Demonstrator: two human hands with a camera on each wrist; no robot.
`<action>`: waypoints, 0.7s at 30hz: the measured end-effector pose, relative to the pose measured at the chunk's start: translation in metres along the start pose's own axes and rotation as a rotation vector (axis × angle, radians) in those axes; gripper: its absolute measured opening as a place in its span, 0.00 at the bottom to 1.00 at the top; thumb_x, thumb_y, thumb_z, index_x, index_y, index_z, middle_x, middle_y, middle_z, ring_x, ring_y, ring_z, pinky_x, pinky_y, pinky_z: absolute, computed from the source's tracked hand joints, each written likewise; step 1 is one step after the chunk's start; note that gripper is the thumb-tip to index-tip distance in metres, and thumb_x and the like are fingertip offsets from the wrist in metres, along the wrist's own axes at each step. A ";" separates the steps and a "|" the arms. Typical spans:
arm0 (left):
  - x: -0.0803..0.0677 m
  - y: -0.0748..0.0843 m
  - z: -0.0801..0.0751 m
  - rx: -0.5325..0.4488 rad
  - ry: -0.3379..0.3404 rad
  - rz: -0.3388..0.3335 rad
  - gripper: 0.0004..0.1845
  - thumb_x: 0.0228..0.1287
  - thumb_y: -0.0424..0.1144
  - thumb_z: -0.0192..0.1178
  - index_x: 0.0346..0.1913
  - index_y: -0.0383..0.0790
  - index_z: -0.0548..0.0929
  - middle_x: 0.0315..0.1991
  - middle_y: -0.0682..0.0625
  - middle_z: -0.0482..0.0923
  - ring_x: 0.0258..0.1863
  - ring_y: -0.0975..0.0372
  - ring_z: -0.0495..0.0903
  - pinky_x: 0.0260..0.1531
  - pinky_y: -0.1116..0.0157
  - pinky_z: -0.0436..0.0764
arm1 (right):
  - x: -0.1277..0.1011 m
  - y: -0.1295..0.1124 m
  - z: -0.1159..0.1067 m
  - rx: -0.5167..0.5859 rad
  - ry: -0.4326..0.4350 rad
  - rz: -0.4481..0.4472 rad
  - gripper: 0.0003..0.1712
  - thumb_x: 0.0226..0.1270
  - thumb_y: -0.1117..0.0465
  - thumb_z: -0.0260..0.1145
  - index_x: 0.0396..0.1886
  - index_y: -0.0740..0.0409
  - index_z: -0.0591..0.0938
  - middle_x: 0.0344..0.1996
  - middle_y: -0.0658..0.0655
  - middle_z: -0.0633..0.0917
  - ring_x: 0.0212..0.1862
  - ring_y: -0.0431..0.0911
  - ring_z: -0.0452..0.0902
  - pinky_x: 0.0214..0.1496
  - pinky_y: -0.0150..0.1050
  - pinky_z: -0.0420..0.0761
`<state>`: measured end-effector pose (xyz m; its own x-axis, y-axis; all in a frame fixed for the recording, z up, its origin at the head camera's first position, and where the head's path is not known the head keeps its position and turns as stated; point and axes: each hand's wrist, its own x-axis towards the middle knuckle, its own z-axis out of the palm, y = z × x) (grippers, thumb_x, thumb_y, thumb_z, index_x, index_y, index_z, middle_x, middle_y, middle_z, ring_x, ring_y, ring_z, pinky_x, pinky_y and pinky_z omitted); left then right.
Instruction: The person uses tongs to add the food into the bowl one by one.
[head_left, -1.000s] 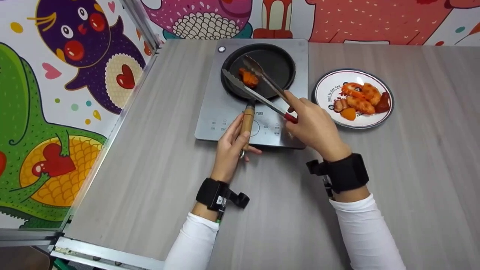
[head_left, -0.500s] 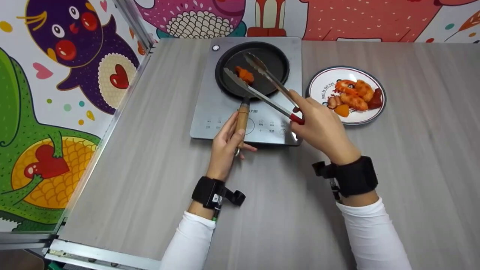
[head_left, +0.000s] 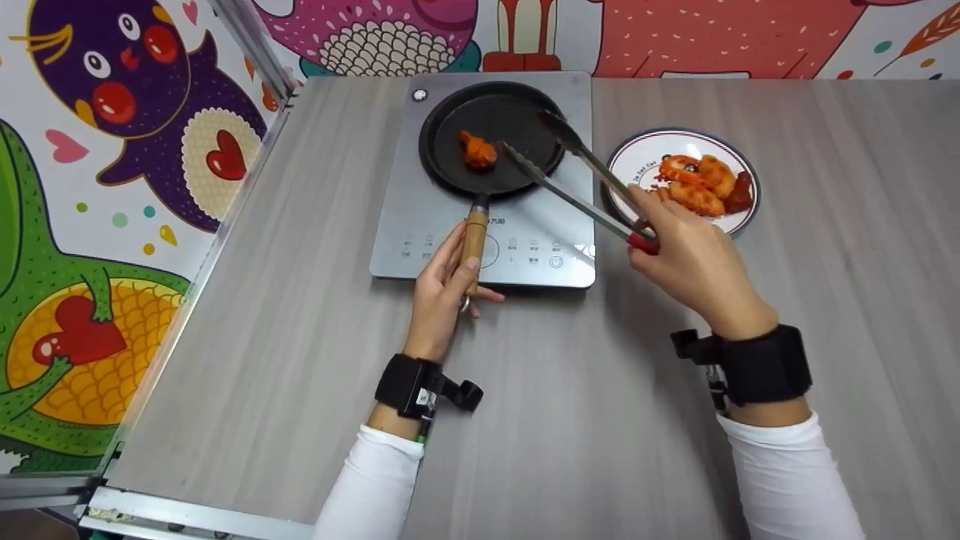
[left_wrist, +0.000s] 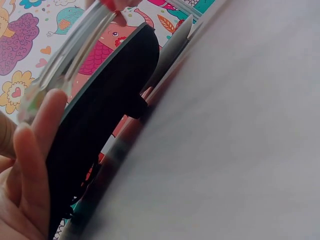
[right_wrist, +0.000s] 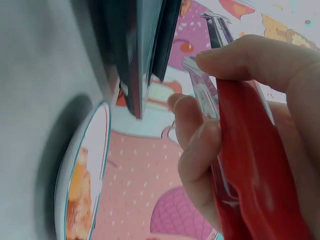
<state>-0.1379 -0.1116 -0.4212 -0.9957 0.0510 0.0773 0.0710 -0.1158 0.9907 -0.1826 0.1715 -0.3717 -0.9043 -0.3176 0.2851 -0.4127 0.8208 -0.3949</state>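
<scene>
Morsel point(head_left: 478, 154): 1 orange-red bit, lying on the floor of the pan point(head_left: 510, 111), ahead and to the left of the right hand's grip.
Long axis: slants from far left to near right, roughly the same slant as the tongs point(head_left: 576, 200).
Tongs: 2 arms spread, nothing between them; from the grip they point forward and left, over the pan's right half.
Near tip point(head_left: 507, 151): just beside the morsel, on its right, so the morsel lies outside the gap. Whether either tip touches the pan floor is hard to tell from above.
Right hand point(head_left: 697, 262): fingers and thumb curled round the tongs' red grips point(right_wrist: 255, 155); of the 2 hands, the farther from the morsel, though its tongs reach right beside it.
Left hand point(head_left: 442, 289): grips the handle point(head_left: 474, 240), to the left of the right hand's grip; the nearer hand to the morsel.
Pan: on the hob point(head_left: 420, 202), its handle pointing back toward the person.
Plate point(head_left: 637, 154): straight ahead of the right hand's grip, right of the hob, bearing fried pieces point(head_left: 696, 199); the hand covers part of its near side.
</scene>
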 end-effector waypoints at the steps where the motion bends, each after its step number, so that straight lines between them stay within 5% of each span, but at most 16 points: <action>1: 0.000 0.000 0.000 -0.001 0.001 0.001 0.31 0.65 0.42 0.50 0.69 0.45 0.54 0.65 0.53 0.58 0.26 0.44 0.80 0.11 0.54 0.73 | -0.001 0.003 -0.002 -0.002 0.001 0.002 0.36 0.49 0.61 0.63 0.62 0.51 0.67 0.41 0.60 0.79 0.34 0.54 0.74 0.31 0.51 0.74; 8: -0.002 0.001 0.000 -0.004 0.010 -0.004 0.30 0.65 0.42 0.50 0.69 0.45 0.54 0.65 0.52 0.58 0.25 0.43 0.80 0.10 0.55 0.73 | -0.004 0.021 -0.019 0.017 -0.050 0.084 0.37 0.49 0.62 0.63 0.64 0.51 0.66 0.46 0.62 0.77 0.38 0.55 0.72 0.34 0.53 0.71; 21: -0.001 0.001 0.001 -0.004 0.009 0.001 0.30 0.65 0.42 0.51 0.68 0.46 0.55 0.65 0.51 0.59 0.25 0.44 0.80 0.10 0.56 0.73 | -0.015 0.053 -0.041 -0.001 -0.146 0.274 0.38 0.51 0.64 0.62 0.65 0.54 0.63 0.31 0.65 0.76 0.32 0.56 0.68 0.27 0.49 0.66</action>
<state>-0.1371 -0.1106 -0.4203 -0.9961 0.0422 0.0776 0.0721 -0.1199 0.9902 -0.1863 0.2399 -0.3609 -0.9880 -0.1493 0.0397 -0.1515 0.8856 -0.4390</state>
